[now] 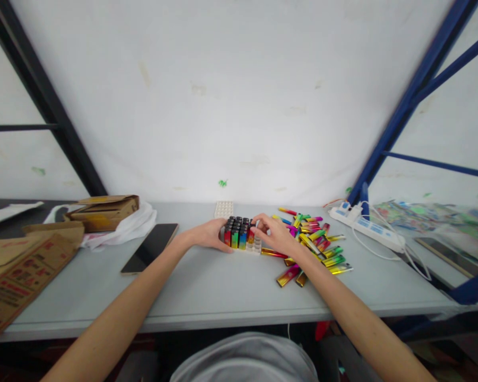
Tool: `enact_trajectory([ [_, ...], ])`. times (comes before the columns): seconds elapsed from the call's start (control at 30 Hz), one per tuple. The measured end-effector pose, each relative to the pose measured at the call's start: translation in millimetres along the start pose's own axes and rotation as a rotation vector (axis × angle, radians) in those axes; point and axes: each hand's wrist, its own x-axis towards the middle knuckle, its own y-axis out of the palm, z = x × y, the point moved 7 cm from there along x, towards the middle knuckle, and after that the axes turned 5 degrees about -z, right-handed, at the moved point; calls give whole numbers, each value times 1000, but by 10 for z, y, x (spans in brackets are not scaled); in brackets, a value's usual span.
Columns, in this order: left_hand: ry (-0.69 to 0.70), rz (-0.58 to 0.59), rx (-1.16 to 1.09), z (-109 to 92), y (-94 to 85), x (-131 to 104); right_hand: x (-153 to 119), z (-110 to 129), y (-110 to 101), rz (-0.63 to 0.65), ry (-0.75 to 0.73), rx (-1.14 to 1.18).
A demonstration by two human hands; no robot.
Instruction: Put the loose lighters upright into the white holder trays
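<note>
Several colourful lighters (pixel 235 237) with black tops stand upright in rows in a white tray (pixel 255 246) with holes. My left hand (pixel 212 234) is curled round the left side of this block, thumb at the front and fingers behind, steadying it. At the block's right end, my right hand (pixel 274 233) has its fingers closed on a reddish lighter (pixel 251 234), which stands upright at the edge of the filled rows. Bare holes of the tray show beneath that hand. A loose pile of shiny metallic lighters (pixel 310 241) lies to the right, partly hidden by my right forearm.
Behind the block lies another white holed tray (pixel 223 209). To the left are a dark phone (pixel 151 248), a white plastic bag (pixel 137 225) and cardboard boxes (pixel 105 213). On the right sit a power strip (pixel 368 229) with cables and a blue frame post (pixel 402 116).
</note>
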Motion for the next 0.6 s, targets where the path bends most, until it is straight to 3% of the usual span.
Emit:
enact_trajectory([
  [0.23,26,-8,-19,17,4,7,12,49,-148,-52,15,3],
  [0.43,-12,-11,29,43,2,0,-57,-34,-247,256,55,-43],
  [0.6,8,-27,12,26,-6,-6,-179,-157,-241,394,50,-105],
])
